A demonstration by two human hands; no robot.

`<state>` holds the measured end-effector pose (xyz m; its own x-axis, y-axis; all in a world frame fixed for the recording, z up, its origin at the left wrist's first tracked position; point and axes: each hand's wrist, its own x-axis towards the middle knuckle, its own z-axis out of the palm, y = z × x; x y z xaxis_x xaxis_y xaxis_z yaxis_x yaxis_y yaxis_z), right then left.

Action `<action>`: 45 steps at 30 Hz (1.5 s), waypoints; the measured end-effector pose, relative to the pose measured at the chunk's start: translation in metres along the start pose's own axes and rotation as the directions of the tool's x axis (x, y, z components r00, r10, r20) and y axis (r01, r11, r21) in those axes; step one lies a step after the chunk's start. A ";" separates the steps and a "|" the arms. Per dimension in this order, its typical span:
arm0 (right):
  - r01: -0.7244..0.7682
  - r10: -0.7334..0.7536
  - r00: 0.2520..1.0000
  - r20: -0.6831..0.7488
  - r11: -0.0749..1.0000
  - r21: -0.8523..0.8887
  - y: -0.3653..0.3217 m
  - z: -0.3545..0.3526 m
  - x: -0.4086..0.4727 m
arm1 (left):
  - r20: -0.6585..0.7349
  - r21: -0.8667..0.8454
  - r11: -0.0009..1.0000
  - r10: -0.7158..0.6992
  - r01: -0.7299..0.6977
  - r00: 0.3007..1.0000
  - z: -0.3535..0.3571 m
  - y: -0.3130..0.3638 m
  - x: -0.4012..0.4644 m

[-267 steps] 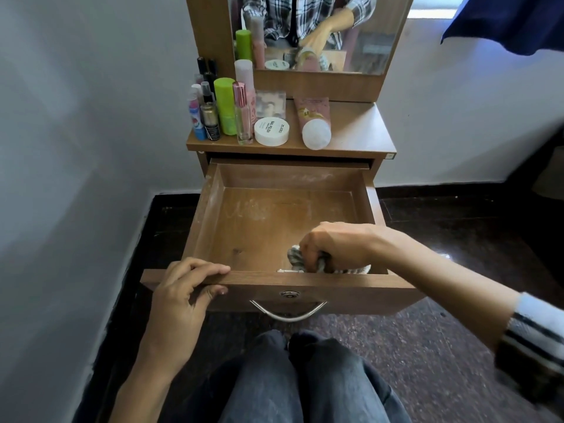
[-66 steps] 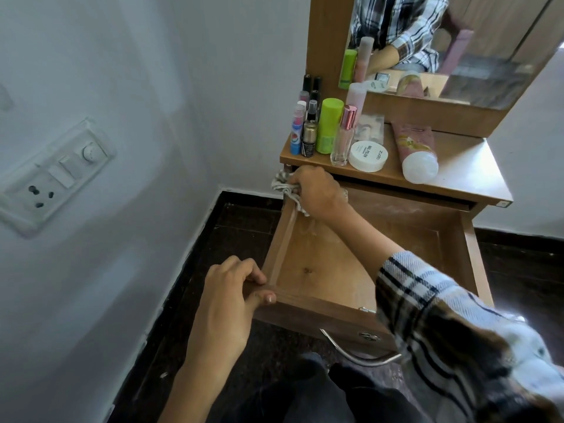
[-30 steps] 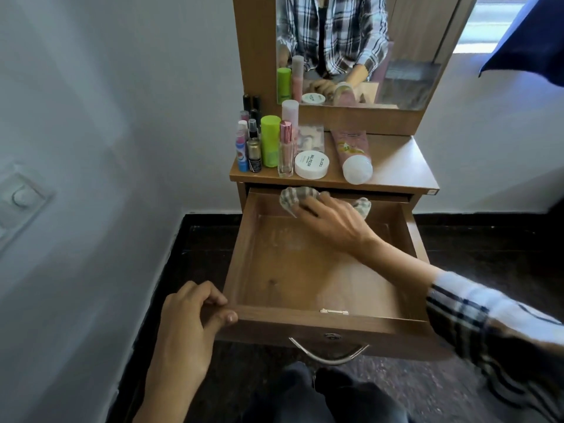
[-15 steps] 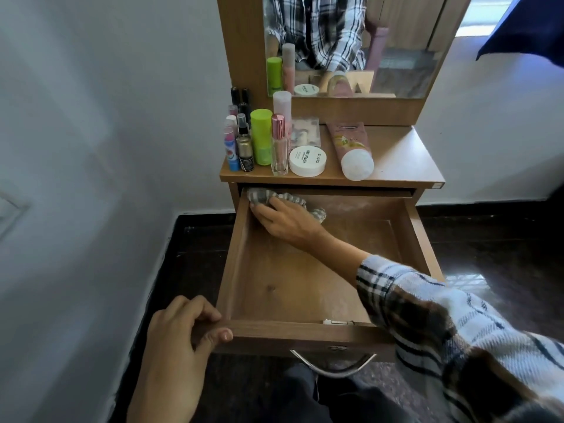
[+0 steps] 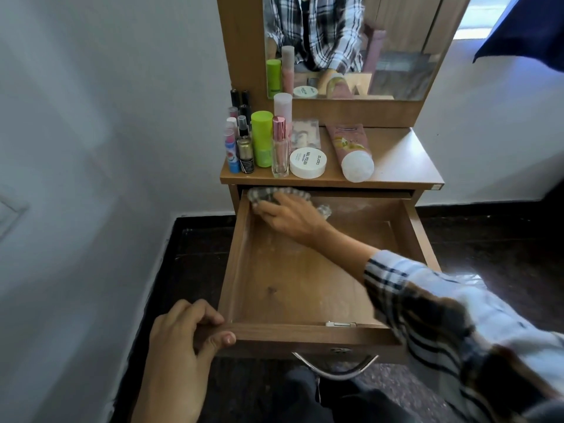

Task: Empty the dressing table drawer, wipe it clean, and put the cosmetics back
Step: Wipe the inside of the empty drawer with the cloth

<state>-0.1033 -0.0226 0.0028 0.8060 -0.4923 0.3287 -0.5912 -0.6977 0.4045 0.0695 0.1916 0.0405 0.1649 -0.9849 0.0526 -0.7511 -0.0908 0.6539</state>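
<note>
The wooden drawer (image 5: 305,334) of the dressing table stands pulled out, holding nothing but the cloth and my hand. My right hand (image 5: 290,216) presses a checked cloth (image 5: 261,193) flat into the drawer's far left corner, fingers spread over it. My left hand (image 5: 183,334) grips the drawer's front left corner. The cosmetics stand on the tabletop (image 5: 399,166): a green bottle (image 5: 262,138), a pink-capped perfume bottle (image 5: 280,148), a white round jar (image 5: 307,163), a pink tube (image 5: 351,151) lying down, and several small bottles (image 5: 239,145) at the left.
A mirror (image 5: 351,47) rises behind the tabletop. A white wall runs close on the left of the table. Dark floor surrounds it. A metal handle (image 5: 335,366) hangs on the drawer front, above my knees. A dark blue curtain (image 5: 531,29) hangs at top right.
My right hand has swept the cloth along the drawer's back edge from the middle to the far left corner. My left hand has kept its hold on the drawer's front corner.
</note>
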 end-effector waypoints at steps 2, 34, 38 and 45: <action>0.049 -0.047 0.995 0.090 0.999 -0.015 -0.009 0.009 0.001 | 0.007 -0.019 1.000 -0.002 0.003 1.000 -0.001 0.000 0.001; -0.090 0.087 0.996 -0.036 0.991 -0.101 0.051 -0.006 -0.098 | -0.022 -0.059 0.998 0.015 -0.016 1.000 -0.002 0.004 -0.002; -0.399 0.406 0.911 -0.076 0.913 0.087 0.049 -0.017 -0.097 | -0.031 -0.050 0.999 0.013 -0.014 0.999 -0.001 0.004 -0.003; -0.440 0.427 0.898 0.108 0.881 0.176 0.006 -0.011 -0.045 | 0.018 -0.005 1.000 -0.021 0.021 1.000 -0.001 0.001 0.000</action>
<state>-0.1432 0.0011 0.0004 0.4749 -0.7960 0.3753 -0.8697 -0.4896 0.0619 0.0698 0.1919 0.0418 0.1689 -0.9853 0.0255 -0.7441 -0.1105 0.6588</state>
